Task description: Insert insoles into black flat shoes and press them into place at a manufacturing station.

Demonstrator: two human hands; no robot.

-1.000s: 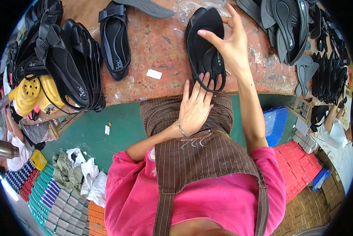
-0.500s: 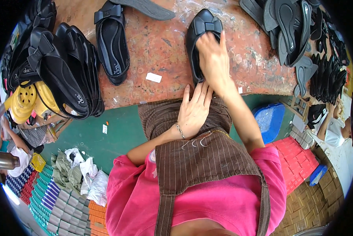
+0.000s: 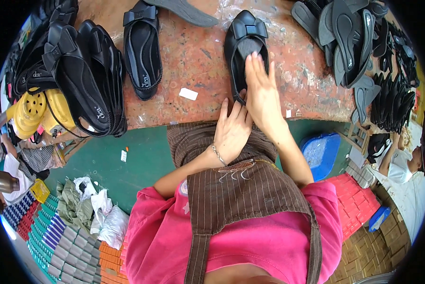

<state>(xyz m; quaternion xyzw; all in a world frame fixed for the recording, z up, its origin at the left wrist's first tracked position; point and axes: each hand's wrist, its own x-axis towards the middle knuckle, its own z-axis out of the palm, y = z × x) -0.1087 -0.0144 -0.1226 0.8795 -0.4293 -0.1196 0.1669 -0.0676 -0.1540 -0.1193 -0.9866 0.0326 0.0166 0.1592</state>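
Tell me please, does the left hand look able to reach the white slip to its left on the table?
Probably yes. The white slip lies near the left hand, with only table surface between them. The hand would just leave the heel of the black shoe.

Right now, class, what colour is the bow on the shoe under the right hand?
The bow is black, clearest in the head view.

A white slip [image 3: 188,93] lies on the worn reddish table [image 3: 193,61]. Near its left end sits a yellow item [image 3: 30,110] with round holes. On the green floor [image 3: 99,161], white bags [image 3: 115,225] rest beside olive sheeting [image 3: 75,206], near grey stacks [image 3: 77,246]. Rightward are a blue tub [image 3: 319,154], a red stack [image 3: 359,203] and a co-worker [image 3: 401,165] in white.
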